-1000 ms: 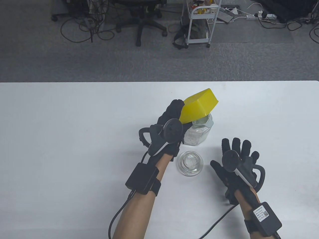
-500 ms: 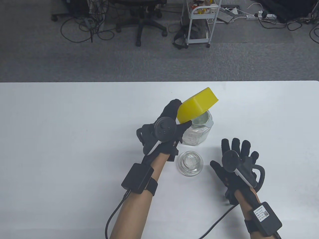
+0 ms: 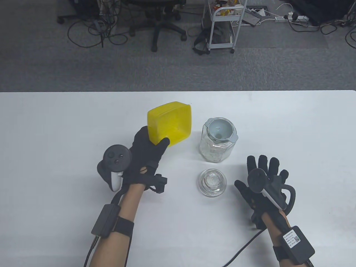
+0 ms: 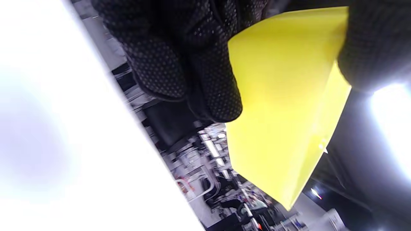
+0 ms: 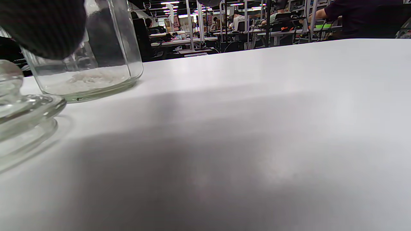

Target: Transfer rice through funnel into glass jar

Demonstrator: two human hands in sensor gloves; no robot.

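Two hands, pouring apparently finished.
Left hand [image 3: 146, 151] grips the yellow tub [image 3: 170, 126] beside the jar [image 3: 218, 141], funnel [image 3: 221, 130] seated; right hand [image 3: 261, 180] rests spread, holding nothing.

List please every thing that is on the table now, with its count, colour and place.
yellow tub: 1, yellow, left of the jar, gripped by the left hand
glass jar: 1, clear, table centre, rice at its bottom
funnel: 1, pale grey, seated in the jar mouth
glass lid: 1, clear, on the table in front of the jar
table: 1, white
left hand: 1, black glove, grips the tub's near edge
right hand: 1, black glove, fingers spread, right of the lid
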